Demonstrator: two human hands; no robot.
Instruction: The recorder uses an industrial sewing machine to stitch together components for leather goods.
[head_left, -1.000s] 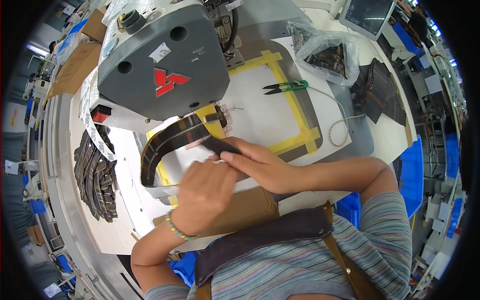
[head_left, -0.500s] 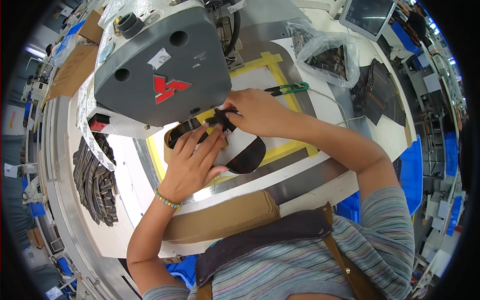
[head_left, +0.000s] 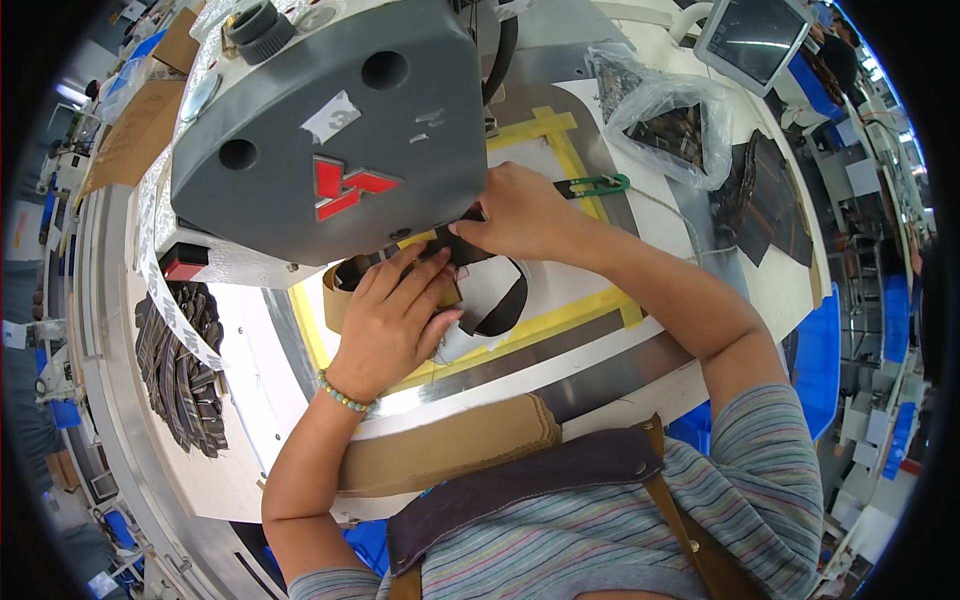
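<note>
A dark strip (head_left: 508, 303) curls in a loop on the white sheet framed by yellow tape (head_left: 470, 353), beneath the grey sewing machine head (head_left: 270, 190). My left hand (head_left: 392, 322), with a beaded bracelet at its wrist, lies over the strip's left part, fingers stretched out and pressing it down. Beside those fingers shows a tan curved edge (head_left: 333, 303). Close against the machine head, my right hand (head_left: 528, 212) pinches the dark strip between thumb and bent fingers. The machine head and both hands hide much of the strip.
Green-handled thread snips (head_left: 600, 186) lie right of my right hand. Farther right are a clear bag of dark pieces (head_left: 680, 175) and flat dark pieces (head_left: 775, 200). Left lies a pile of dark strips (head_left: 185, 370). A tan stack (head_left: 450, 440) lines the front edge.
The view has shifted slightly, so the machine head looks larger. The loop's right part has turned and looks narrower. Both hands stay on the strip in nearly the same places.
</note>
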